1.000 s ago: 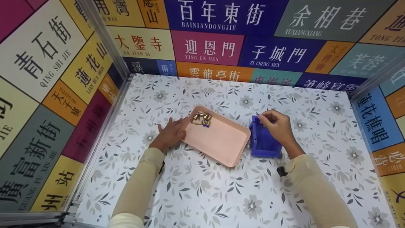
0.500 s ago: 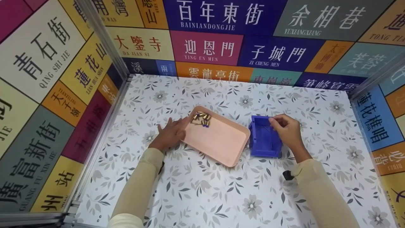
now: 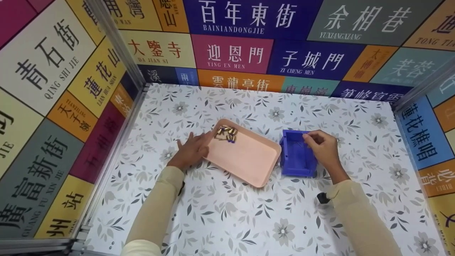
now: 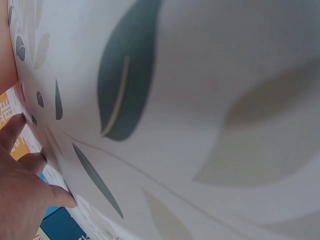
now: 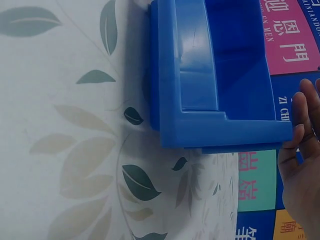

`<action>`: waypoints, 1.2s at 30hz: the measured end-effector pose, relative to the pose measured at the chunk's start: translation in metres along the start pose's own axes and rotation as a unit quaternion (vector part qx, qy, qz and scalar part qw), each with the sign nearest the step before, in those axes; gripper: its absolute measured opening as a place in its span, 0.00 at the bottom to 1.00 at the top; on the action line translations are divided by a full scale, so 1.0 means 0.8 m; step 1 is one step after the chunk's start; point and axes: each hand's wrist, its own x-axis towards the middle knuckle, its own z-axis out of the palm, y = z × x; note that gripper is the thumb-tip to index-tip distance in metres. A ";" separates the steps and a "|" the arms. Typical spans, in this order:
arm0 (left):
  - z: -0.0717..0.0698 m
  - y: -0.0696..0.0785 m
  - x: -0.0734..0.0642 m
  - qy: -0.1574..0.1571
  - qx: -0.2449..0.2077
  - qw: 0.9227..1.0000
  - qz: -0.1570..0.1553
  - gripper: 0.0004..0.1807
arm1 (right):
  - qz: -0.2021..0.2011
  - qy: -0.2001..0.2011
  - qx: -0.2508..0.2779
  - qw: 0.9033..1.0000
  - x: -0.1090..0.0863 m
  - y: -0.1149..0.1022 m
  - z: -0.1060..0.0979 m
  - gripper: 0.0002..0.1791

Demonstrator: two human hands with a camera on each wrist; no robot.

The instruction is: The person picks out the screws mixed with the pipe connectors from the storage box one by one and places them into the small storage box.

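- the blue bin (image 3: 298, 172) sits upright on the patterned tabletop (image 3: 234, 220), just beside the right end of the pink tray (image 3: 245, 156); it looks like stiff, light plastic, likely to slide if nudged, best held by its thick rim or a side wall
- the right hand (image 3: 324, 146) is at the bin's far right corner, thumb and forefinger brought close together at the rim; i cannot tell whether they pinch it or anything small
- the tray looks light and rigid, its smooth floor probably slippery; its raised edge offers the surest hold
- the brass-coloured pieces (image 3: 231, 133) lie clustered in its far left corner; they look hard and small, likely to roll, suiting a fingertip pinch
- the left hand (image 3: 190, 151) rests at the tray's left edge, fingers spread, gripping nothing visible
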 end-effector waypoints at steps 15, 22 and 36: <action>0.001 -0.002 0.000 0.001 0.003 1.000 0.011 0.33 | 0.002 -0.007 -0.006 1.000 -0.001 0.000 0.000 0.08; 0.000 -0.001 0.000 0.000 0.006 1.000 0.009 0.33 | -0.008 -0.002 0.005 1.000 -0.001 -0.001 0.001 0.08; 0.001 0.000 0.001 -0.003 -0.010 1.000 -0.003 0.34 | -0.025 -0.011 0.007 1.000 0.001 -0.015 0.021 0.06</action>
